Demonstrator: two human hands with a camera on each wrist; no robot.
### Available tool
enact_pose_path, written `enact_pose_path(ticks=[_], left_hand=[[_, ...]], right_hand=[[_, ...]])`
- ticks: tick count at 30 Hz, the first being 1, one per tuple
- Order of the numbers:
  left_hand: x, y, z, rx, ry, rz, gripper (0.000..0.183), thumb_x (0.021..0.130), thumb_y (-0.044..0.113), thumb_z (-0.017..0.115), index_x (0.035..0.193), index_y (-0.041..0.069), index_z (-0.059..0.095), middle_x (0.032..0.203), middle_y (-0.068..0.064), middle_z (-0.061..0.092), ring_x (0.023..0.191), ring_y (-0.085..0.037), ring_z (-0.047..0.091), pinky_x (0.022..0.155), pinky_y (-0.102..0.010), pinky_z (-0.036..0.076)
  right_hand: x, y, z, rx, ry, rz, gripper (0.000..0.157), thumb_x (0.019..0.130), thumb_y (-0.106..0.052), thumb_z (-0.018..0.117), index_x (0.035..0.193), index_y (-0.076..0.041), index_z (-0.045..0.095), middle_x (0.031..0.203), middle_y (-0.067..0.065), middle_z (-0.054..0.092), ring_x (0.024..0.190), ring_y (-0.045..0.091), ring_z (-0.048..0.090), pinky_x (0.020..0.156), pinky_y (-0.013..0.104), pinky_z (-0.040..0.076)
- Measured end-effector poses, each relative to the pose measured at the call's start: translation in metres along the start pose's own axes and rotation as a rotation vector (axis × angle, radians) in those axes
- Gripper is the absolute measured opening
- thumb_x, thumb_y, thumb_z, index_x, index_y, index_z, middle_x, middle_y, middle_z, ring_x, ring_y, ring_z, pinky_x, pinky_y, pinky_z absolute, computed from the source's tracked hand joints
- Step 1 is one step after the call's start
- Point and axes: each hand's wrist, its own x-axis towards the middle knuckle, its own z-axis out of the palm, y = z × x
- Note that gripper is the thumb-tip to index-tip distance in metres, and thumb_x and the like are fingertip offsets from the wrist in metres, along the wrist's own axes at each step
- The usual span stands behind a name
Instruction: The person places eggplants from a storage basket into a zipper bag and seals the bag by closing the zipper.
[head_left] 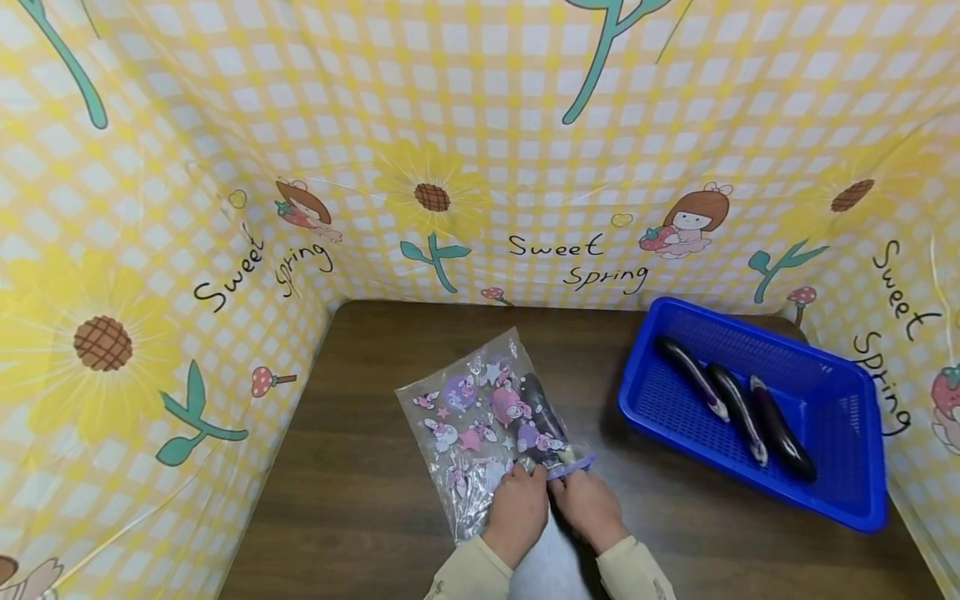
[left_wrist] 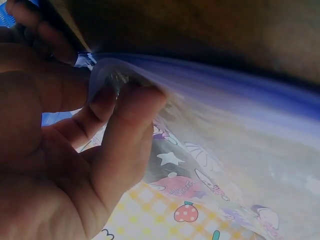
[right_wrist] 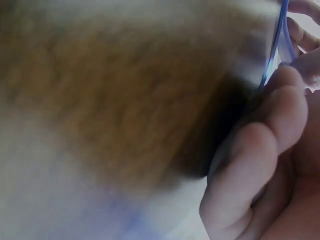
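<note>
A clear plastic zip bag [head_left: 450, 433] printed with pink and purple cartoon figures lies flat on the table. Inside it, along its right side, is a dark eggplant [head_left: 542, 408], its stem end towards the bag's purple zip edge [head_left: 581, 463]. My left hand [head_left: 519, 512] pinches the bag's edge between thumb and fingers, as the left wrist view shows close up at the purple zip strip [left_wrist: 225, 82]. Right beside it, my right hand [head_left: 590, 507] has curled fingers [right_wrist: 245, 170] on the same zip edge.
A blue perforated plastic basket [head_left: 840, 375] stands at the right of the brown wooden table [head_left: 330, 467]. Three eggplants [head_left: 780, 429] lie in it. Yellow checked cloth [head_left: 525, 192] with flower prints hangs around the table's back and sides.
</note>
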Motion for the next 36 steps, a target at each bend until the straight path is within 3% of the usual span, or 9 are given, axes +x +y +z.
enact_pose_path(ticks=[8, 12, 15, 20, 25, 29, 31, 33, 36], left_hand=[[-0.002, -0.002, -0.003, -0.001, 0.007, 0.008, 0.015, 0.076, 0.015, 0.067, 0.081, 0.006, 0.055, 0.067, -0.009, 0.048, 0.046, -0.02, 0.049, 0.037, -0.034, 0.039], [-0.005, -0.002, -0.005, -0.011, -0.008, 0.034, 0.024, 0.069, 0.013, 0.071, 0.085, 0.005, 0.054, 0.071, -0.01, 0.048, 0.049, -0.02, 0.048, 0.039, -0.033, 0.039], [-0.007, -0.001, -0.005, -0.015, -0.034, 0.055, 0.032, 0.065, 0.011, 0.072, 0.09, 0.005, 0.053, 0.076, -0.011, 0.049, 0.053, -0.021, 0.049, 0.042, -0.032, 0.04], [-0.01, -0.004, 0.0, -0.008, -0.057, 0.068, 0.04, 0.062, 0.012, 0.076, 0.094, 0.005, 0.054, 0.079, -0.011, 0.051, 0.056, -0.02, 0.051, 0.042, -0.031, 0.042], [-0.011, -0.007, 0.0, -0.01, -0.067, 0.085, 0.039, 0.063, 0.012, 0.076, 0.095, 0.004, 0.056, 0.078, -0.011, 0.051, 0.056, -0.02, 0.051, 0.04, -0.03, 0.041], [-0.011, -0.008, -0.001, -0.036, -0.103, 0.089, 0.038, 0.065, 0.012, 0.076, 0.096, 0.003, 0.057, 0.079, -0.012, 0.051, 0.057, -0.02, 0.051, 0.041, -0.03, 0.041], [-0.012, -0.009, -0.001, -0.044, -0.113, 0.093, 0.038, 0.064, 0.012, 0.076, 0.096, 0.003, 0.056, 0.08, -0.012, 0.051, 0.058, -0.02, 0.051, 0.041, -0.03, 0.041], [-0.012, -0.008, -0.002, -0.041, -0.118, 0.101, 0.038, 0.064, 0.013, 0.076, 0.095, 0.003, 0.056, 0.08, -0.012, 0.051, 0.057, -0.02, 0.05, 0.041, -0.03, 0.041], [-0.013, -0.008, -0.001, -0.029, -0.118, 0.107, 0.037, 0.065, 0.013, 0.077, 0.093, 0.004, 0.056, 0.08, -0.012, 0.051, 0.058, -0.02, 0.05, 0.041, -0.03, 0.041]], right_hand=[[-0.002, 0.002, -0.001, 0.082, -0.06, -0.007, 0.041, 0.09, -0.041, 0.053, 0.059, -0.015, 0.055, 0.036, -0.002, 0.046, 0.026, 0.014, 0.045, 0.032, 0.034, 0.038], [-0.006, 0.01, -0.009, 0.189, -0.153, -0.109, 0.039, 0.09, -0.036, 0.056, 0.059, -0.013, 0.054, 0.037, -0.002, 0.047, 0.027, 0.012, 0.046, 0.03, 0.032, 0.038], [-0.008, 0.019, -0.024, 0.231, -0.247, -0.266, 0.032, 0.09, -0.03, 0.059, 0.064, -0.012, 0.053, 0.045, -0.006, 0.05, 0.034, 0.007, 0.047, 0.033, 0.028, 0.039], [-0.013, 0.027, -0.073, 0.094, -0.253, -0.489, 0.017, 0.089, -0.028, 0.061, 0.077, -0.016, 0.06, 0.067, -0.01, 0.054, 0.058, 0.006, 0.05, 0.052, 0.029, 0.041], [-0.013, 0.033, -0.136, 0.093, -0.192, -0.545, 0.011, 0.092, -0.03, 0.06, 0.089, -0.02, 0.063, 0.076, -0.011, 0.059, 0.068, 0.005, 0.055, 0.06, 0.028, 0.045], [-0.004, 0.042, -0.187, 0.26, -0.12, -0.491, 0.014, 0.094, -0.026, 0.057, 0.095, -0.013, 0.063, 0.08, 0.003, 0.063, 0.071, 0.016, 0.061, 0.06, 0.031, 0.049], [0.003, 0.05, -0.21, 0.262, -0.054, -0.423, 0.02, 0.096, -0.028, 0.054, 0.098, -0.01, 0.063, 0.08, 0.007, 0.062, 0.069, 0.021, 0.06, 0.058, 0.033, 0.049], [0.011, 0.059, -0.23, 0.174, 0.018, -0.359, 0.027, 0.096, -0.032, 0.052, 0.1, -0.008, 0.063, 0.081, 0.007, 0.062, 0.068, 0.021, 0.057, 0.058, 0.035, 0.046], [0.026, 0.074, -0.254, -0.032, 0.05, -0.286, 0.034, 0.096, -0.038, 0.051, 0.104, -0.007, 0.062, 0.082, 0.005, 0.061, 0.069, 0.02, 0.054, 0.061, 0.039, 0.042]])
